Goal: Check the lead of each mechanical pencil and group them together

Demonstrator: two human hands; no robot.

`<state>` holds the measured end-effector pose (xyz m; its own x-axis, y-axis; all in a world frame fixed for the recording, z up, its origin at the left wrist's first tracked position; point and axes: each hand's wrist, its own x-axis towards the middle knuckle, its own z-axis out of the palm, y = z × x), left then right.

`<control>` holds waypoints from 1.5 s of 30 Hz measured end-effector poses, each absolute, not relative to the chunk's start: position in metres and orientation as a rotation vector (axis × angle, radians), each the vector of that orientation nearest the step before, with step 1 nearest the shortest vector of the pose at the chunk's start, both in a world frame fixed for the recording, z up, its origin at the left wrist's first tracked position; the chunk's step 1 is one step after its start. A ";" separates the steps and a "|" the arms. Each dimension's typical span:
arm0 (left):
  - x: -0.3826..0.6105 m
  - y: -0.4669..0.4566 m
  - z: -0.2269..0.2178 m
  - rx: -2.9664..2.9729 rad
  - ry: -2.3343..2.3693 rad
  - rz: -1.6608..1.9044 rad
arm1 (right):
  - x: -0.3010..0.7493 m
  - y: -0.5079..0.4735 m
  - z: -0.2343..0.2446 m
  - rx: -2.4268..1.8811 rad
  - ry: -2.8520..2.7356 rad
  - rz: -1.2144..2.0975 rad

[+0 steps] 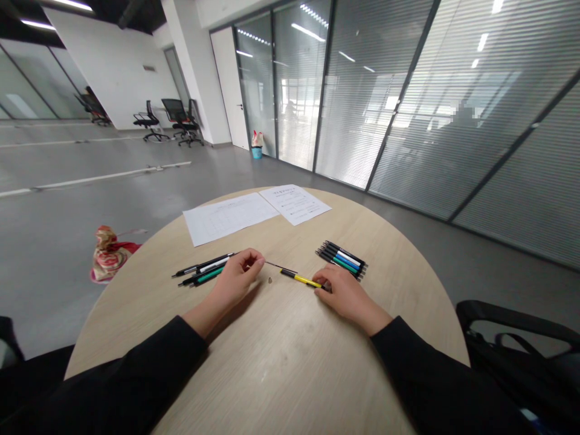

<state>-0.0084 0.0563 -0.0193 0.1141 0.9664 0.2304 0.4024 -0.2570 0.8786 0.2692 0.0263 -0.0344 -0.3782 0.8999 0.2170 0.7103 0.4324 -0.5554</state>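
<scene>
My right hand (345, 294) rests on the round wooden table (281, 356) and grips the back end of a yellow pen (299, 278). My left hand (239, 276) pinches a thin dark refill rod (278, 266) that runs from its fingertips to the pen's black tip. A tiny pale part (270, 280) lies on the table between my hands. Three pens (203, 270) lie in a loose group just left of my left hand. A neat bundle of several pens (342, 259) lies beyond my right hand.
Two printed sheets (256, 212) lie at the table's far side. A black chair (521, 338) stands at the right. A colourful bag (107, 254) sits on the grey floor at the left. Glass partition walls run along the right, office chairs stand far back.
</scene>
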 end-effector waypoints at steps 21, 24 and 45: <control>0.006 0.038 -0.003 1.783 1.156 0.991 | 0.260 0.021 -0.024 -1.127 -2.110 0.596; 0.006 0.038 -0.003 1.777 1.148 0.988 | 0.260 0.021 -0.027 -1.128 -2.127 0.596; 0.000 0.045 -0.010 1.765 1.127 0.978 | 0.262 0.022 -0.032 -1.100 -2.146 0.534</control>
